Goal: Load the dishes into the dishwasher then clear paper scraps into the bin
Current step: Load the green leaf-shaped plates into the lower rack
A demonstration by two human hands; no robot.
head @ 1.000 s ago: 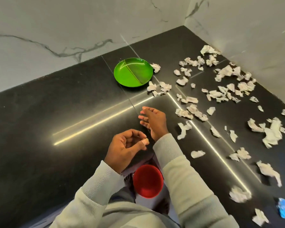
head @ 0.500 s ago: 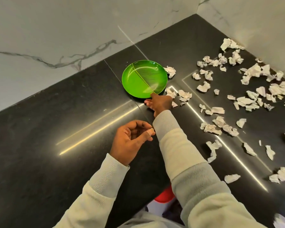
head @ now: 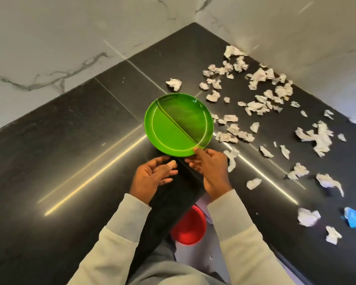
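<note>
A round green plate (head: 173, 128) is lifted a little off the black countertop (head: 70, 161), tilted toward me. My right hand (head: 212, 171) pinches its near rim, thumb on top and fingers underneath. My left hand (head: 152, 177) hovers just left of it with loosely bent fingers, holding nothing; a bandage wraps its thumb tip. Several torn white paper scraps (head: 255, 105) lie scattered over the right half of the counter, reaching into the far corner.
Marble walls (head: 49, 48) close the counter at the back and right. A red round container (head: 189, 227) sits on the floor below the counter edge, between my arms. A blue scrap (head: 352, 220) lies near the right front edge.
My right hand reached the plate's rim, took hold of it and drew the plate toward me, away from the wall. My left hand rose closer to the plate.
</note>
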